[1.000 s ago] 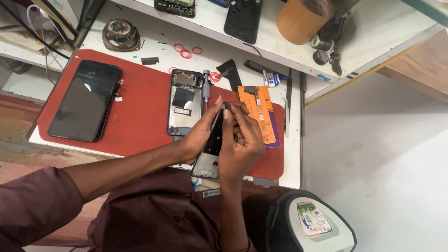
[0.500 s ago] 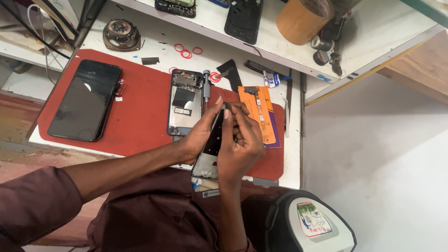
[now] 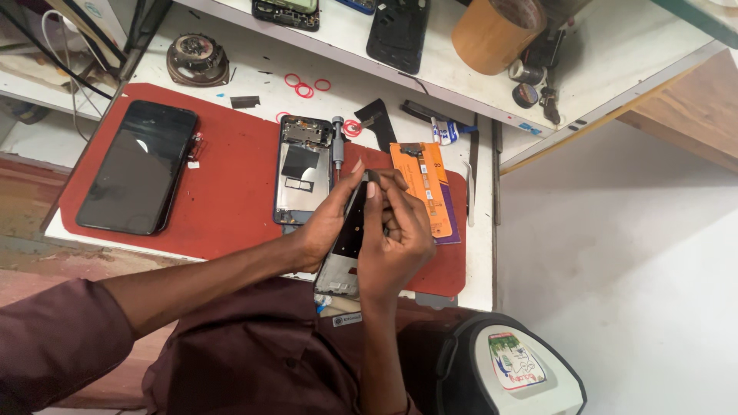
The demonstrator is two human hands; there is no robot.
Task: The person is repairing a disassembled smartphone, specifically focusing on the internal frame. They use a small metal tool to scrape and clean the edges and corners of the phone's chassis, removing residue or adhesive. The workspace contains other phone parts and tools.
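Right now both hands meet over the red mat at the near edge of the surface, working a dark phone frame part held tilted on edge just above the mat. Left hand is clamped around the part from the 9 o'clock side, thumb up along its top end; right hand is wrapped on it from 3 o'clock, fingertips pinched together at the top corner, likely on a tiny piece, too small to tell. Opened phone chassis lies flat on the mat at 11 o'clock of the hands, small screwdriver just beside its right edge. Orange battery lies at 2 o'clock, partly behind the right hand. Black phone lies face up well apart at 9 o'clock. Red rings and a round speaker sit far back at 11 o'clock. To do it well, judging from this: keep the left grip steady on the frame edges, not the thin middle, work the top corner with light fingertip force, stay low over the mat so anything small that drops lands there.
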